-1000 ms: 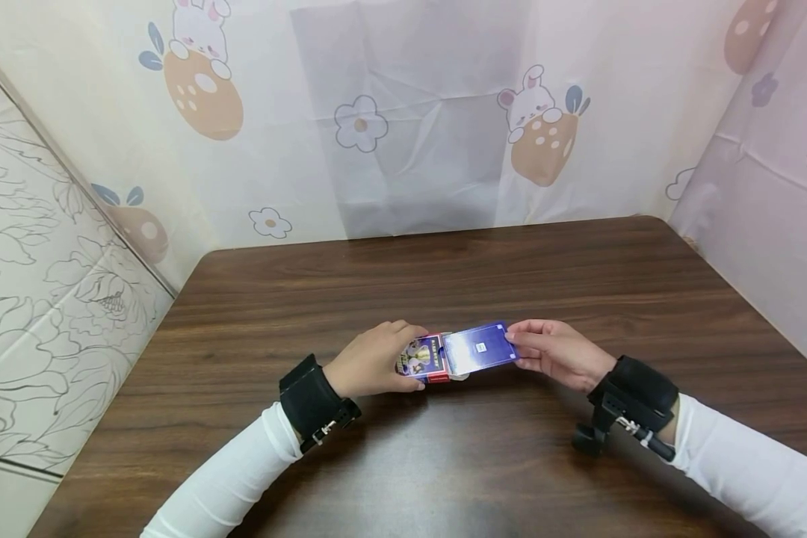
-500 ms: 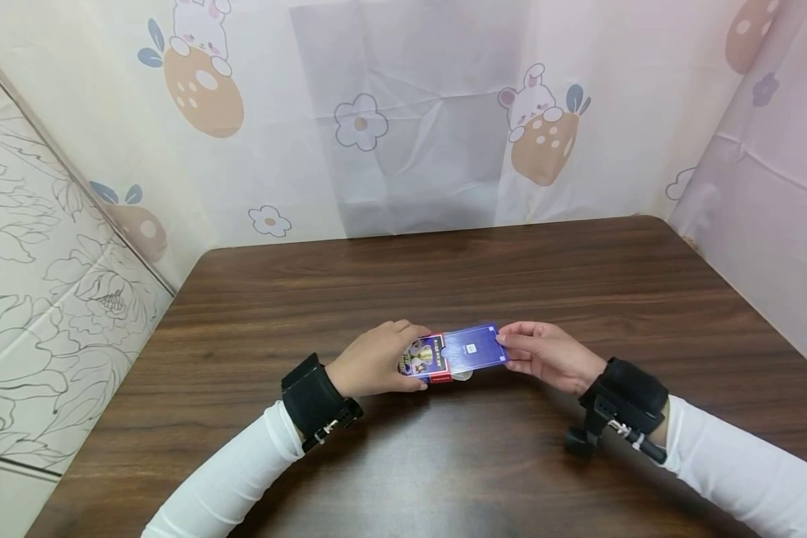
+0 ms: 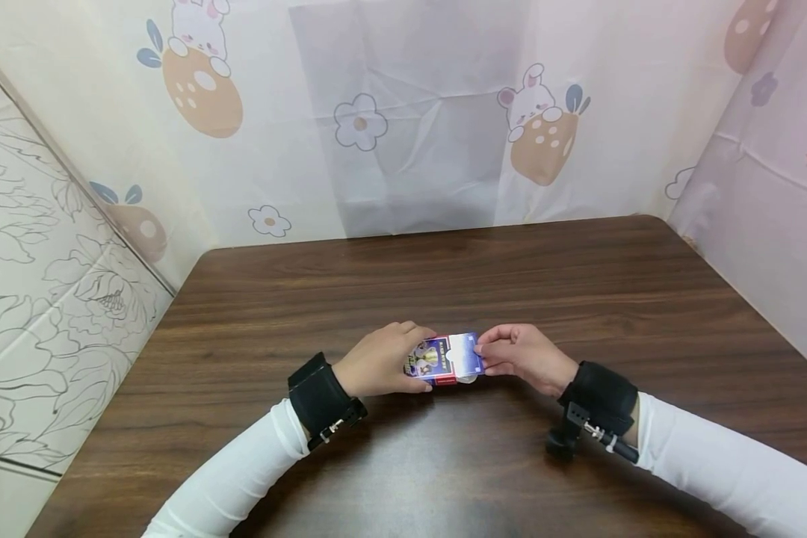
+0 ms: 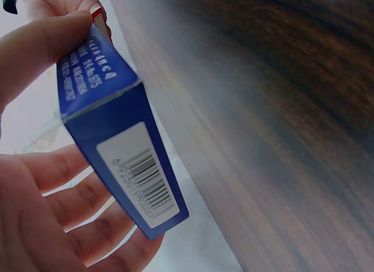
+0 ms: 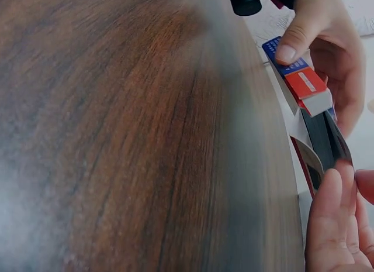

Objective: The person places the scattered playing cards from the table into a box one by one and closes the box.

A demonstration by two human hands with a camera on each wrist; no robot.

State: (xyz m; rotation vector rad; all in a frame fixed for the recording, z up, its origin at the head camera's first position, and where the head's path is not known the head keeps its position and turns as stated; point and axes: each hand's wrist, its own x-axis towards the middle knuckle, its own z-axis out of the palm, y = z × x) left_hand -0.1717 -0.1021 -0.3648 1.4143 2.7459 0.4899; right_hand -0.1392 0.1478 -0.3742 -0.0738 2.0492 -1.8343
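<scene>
My left hand (image 3: 382,360) grips a small blue and red card box (image 3: 432,360) at its left end, thumb on the near edge and fingers on the far edge. Its barcode end (image 4: 140,172) faces the left wrist camera. From the right end of the box juts a blue card (image 3: 469,354), partly inside it. Thumb and fingers of my right hand (image 3: 527,357) pinch the outer end of this card. The right wrist view shows a flap (image 5: 305,161) hanging open below the card, and a white side tab (image 5: 317,102) at the box mouth.
Both hands work above a dark wooden table (image 3: 403,463). A patterned curtain (image 3: 437,149) hangs behind the far edge, with another printed panel (image 3: 54,284) at left. Black straps (image 3: 323,396) with camera mounts sit on both wrists.
My right hand has moved left, and the blue card has slid deeper into the box, with less of it showing. My left hand and the box have shifted slightly right.
</scene>
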